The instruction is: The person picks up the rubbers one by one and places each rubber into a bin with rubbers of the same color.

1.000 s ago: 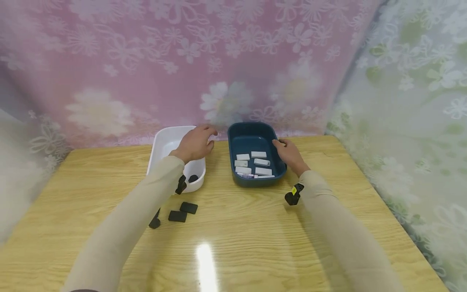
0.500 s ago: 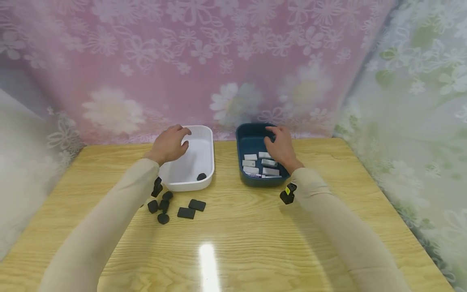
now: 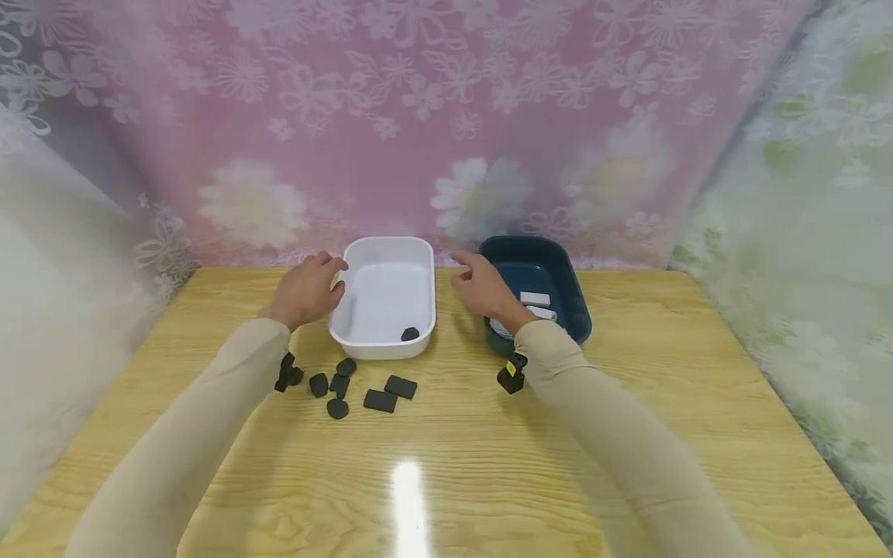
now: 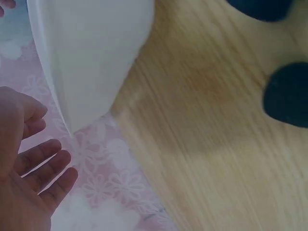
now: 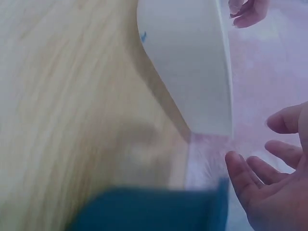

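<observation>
A white plastic bin (image 3: pixel 387 298) stands at the back of the table with one dark rounded piece (image 3: pixel 410 334) inside. My left hand (image 3: pixel 303 293) hovers just left of its rim, fingers loosely spread and holding nothing. In the left wrist view, that same hand (image 4: pixel 33 168) shows a gap to the bin wall (image 4: pixel 91 57). My right hand (image 3: pixel 484 291) is over the left edge of a dark teal bin (image 3: pixel 579 298), fingers pointing toward the white bin. The right wrist view shows this hand (image 5: pixel 274 187) relaxed with bare fingertips. Its arm hides some white blocks (image 3: pixel 535 299) in the teal bin.
Several black rounded pieces (image 3: pixel 338 408) lie on the wooden table (image 3: pixel 488 465) in front of the white bin. Beside them are two black rectangular pieces (image 3: pixel 380 401). A pink floral cloth (image 3: pixel 391 155) hangs directly behind both bins.
My left hand has gone from above the white bin to outside its left side. The right hand has left the teal bin's right rim and crossed leftward. The head view has swung left.
</observation>
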Available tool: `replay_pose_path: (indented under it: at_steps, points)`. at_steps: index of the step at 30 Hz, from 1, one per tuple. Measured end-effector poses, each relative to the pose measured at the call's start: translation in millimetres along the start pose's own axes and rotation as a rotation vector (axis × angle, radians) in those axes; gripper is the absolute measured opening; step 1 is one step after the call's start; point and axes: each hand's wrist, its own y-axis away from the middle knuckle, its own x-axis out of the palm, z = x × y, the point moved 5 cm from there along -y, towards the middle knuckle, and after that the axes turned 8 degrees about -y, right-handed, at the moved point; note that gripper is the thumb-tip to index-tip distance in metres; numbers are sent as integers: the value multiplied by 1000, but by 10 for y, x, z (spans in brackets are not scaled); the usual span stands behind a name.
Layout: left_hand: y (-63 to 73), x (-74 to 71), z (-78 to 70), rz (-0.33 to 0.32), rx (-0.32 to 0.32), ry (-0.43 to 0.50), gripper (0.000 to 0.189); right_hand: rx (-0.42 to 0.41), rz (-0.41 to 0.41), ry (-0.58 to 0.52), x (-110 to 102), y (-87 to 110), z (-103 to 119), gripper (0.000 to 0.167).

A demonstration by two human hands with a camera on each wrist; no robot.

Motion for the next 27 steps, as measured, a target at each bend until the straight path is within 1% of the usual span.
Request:
replay_pose_path:
  at_steps: [3,7,12,16,19,21,27]
  points:
    - [27,52,-8,18,-3,9,34,12,9,-16,91,-29,-25,50]
    - [63,94,-16,24,-13,15,35,17,-10,-65,203,-75,-58,50]
    - [94,124,-11,25,-30,10,36,46,-67,-66,298,-144,-98,53]
    - [104,149,-34,34,-50,23,37,71,-114,-32,336,-167,-139,54]
    - [75,190,-81,57,-68,56,40,95,-146,-4,337,-145,-196,56]
    - [46,222,-113,67,-90,83,43,113,-157,-6,341,-122,-231,56]
    - [-51,309,-211,94,-166,161,47,134,-167,-42,361,-75,-278,55]
